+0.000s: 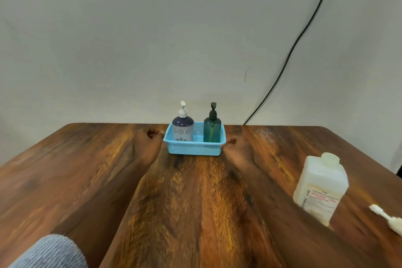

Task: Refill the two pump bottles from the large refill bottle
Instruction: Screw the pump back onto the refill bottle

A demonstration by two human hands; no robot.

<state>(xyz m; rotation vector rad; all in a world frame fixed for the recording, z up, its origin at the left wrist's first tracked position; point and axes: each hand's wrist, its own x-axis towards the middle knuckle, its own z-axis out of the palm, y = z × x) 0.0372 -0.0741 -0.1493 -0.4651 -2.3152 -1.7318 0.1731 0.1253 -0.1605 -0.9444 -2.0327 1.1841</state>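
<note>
A light blue basket point(193, 148) stands at the far middle of the wooden table. Inside it, a dark blue and white flowered pump bottle point(182, 129) with a white pump stands on the left, and a green see-through pump bottle point(212, 129) with a dark pump on the right. My left hand point(150, 143) grips the basket's left rim and my right hand point(236, 151) grips its right rim. The large white refill bottle point(319, 187) stands capped at the right, partly behind my right forearm.
A loose white pump part point(387, 218) lies near the table's right edge. A black cable point(291, 52) runs down the wall behind the table. The wooden table point(195, 213) stretches between my forearms toward me.
</note>
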